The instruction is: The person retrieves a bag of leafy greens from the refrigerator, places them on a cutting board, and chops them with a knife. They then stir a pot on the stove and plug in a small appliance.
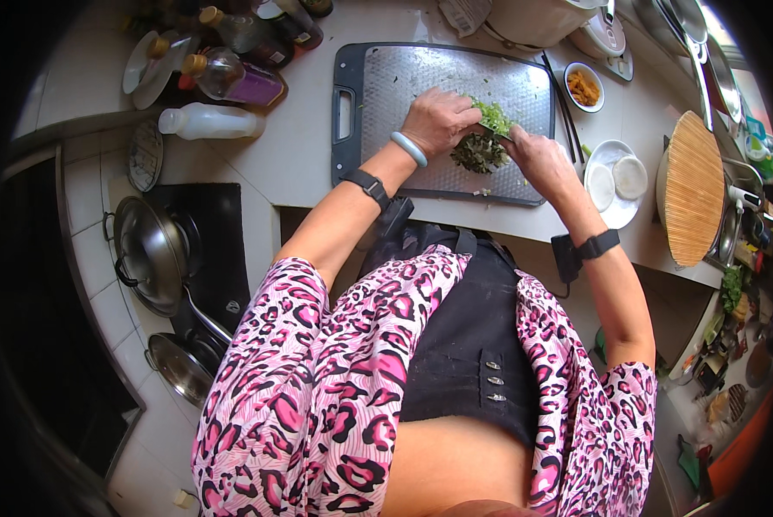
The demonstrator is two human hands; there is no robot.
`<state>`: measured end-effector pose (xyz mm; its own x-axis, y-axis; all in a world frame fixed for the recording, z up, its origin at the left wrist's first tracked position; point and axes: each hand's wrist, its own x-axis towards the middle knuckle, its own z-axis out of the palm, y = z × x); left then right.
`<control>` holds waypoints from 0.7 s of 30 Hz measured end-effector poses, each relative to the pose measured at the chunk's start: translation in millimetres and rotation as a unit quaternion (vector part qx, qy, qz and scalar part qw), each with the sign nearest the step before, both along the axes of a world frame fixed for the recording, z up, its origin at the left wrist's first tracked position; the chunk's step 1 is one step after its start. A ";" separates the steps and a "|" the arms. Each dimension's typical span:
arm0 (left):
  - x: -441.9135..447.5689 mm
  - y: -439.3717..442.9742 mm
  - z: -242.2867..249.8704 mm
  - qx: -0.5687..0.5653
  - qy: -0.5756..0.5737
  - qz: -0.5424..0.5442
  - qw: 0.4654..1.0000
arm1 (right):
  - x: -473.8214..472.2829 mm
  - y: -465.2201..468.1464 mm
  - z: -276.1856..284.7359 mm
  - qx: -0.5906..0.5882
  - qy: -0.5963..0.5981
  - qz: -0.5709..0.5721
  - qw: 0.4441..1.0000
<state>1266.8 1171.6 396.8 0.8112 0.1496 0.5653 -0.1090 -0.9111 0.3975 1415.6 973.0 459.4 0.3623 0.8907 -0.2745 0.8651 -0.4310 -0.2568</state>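
Observation:
A knife, seen almost edge-on, spans the gap between my hands over a cutting board with a dark rim and a dimpled metal face. My right hand grips it at the right end; the handle is hidden in the fingers. At the other end, the curled fingers of my left hand are on the blade. Light green chopped scallion lies along the far side of the blade. A darker heap of chopped greens sits on the near side, with small bits scattered around.
Chopsticks lie right of the board, near a bowl of orange food and a plate with two white discs. Bottles crowd the left, including a white plastic one. A lidded wok is on the stove at left.

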 end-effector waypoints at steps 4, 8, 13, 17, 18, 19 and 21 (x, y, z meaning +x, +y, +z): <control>9.6 -8.9 -7.0 0.025 0.004 0.023 0.999 | 2.3 3.2 -11.0 0.051 0.030 -0.011 0.998; 10.7 -9.5 -8.8 0.014 -0.028 -0.006 0.999 | 5.7 5.4 -11.8 0.008 0.059 -0.004 0.998; 3.6 -1.7 -9.3 -0.002 -0.003 0.023 1.000 | 10.2 5.9 -5.9 -0.010 0.027 0.030 0.999; 1.8 -7.9 -12.4 0.022 -0.010 0.015 1.000 | -9.5 -0.8 -22.2 0.033 0.038 -0.017 0.999; 0.8 -10.9 -12.5 0.032 0.003 0.015 0.999 | -14.2 -3.3 -24.6 0.078 0.035 -0.001 0.996; 0.3 -11.7 -12.1 0.032 -0.012 0.019 0.999 | -15.9 -4.2 -26.1 0.073 0.027 -0.019 0.997; -1.3 -11.2 -10.6 0.037 -0.028 0.010 0.999 | -15.6 -5.0 -25.5 0.080 0.034 0.008 0.996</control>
<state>1265.6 1160.3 386.2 0.7747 0.1224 0.6204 -0.1100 -0.9400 0.3229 1400.1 968.0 434.0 0.3339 0.9302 -0.1526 0.8497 -0.3671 -0.3784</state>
